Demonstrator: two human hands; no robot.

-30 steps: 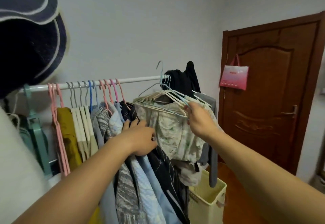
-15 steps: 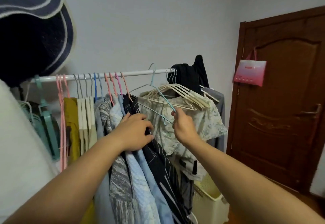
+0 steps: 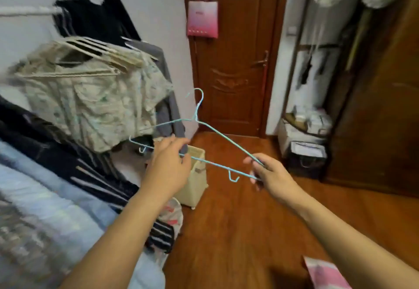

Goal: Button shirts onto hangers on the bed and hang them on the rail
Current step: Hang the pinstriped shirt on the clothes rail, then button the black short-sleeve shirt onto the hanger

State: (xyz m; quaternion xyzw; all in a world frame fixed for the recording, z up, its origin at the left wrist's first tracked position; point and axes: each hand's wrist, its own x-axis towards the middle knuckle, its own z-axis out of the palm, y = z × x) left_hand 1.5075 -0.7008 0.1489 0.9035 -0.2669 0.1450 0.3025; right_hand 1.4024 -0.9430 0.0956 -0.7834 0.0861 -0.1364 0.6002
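A light blue wire hanger (image 3: pixel 217 133) is held in the air between my hands, empty, its hook pointing up. My right hand (image 3: pixel 269 172) grips its right corner. My left hand (image 3: pixel 169 160) pinches the bottom bar near the left end. To the left, the white rail (image 3: pixel 27 11) carries hung clothes: a pale patterned shirt (image 3: pixel 90 98) on cream hangers, dark garments (image 3: pixel 97 21) behind it, and striped dark and light blue shirts (image 3: pixel 56 175) nearer me.
A cream laundry basket (image 3: pixel 195 180) stands on the wooden floor below the hanger. A brown door (image 3: pixel 231 73) with a pink bag (image 3: pixel 202 19) hanging on it is ahead. A dark wardrobe (image 3: pixel 381 107) and cluttered shelves (image 3: pixel 308 125) are at the right.
My right hand has pulled the blue hanger off the rail. My left hand has left the hung shirts and taken the hanger's bar. My view has turned right, toward the door and floor.
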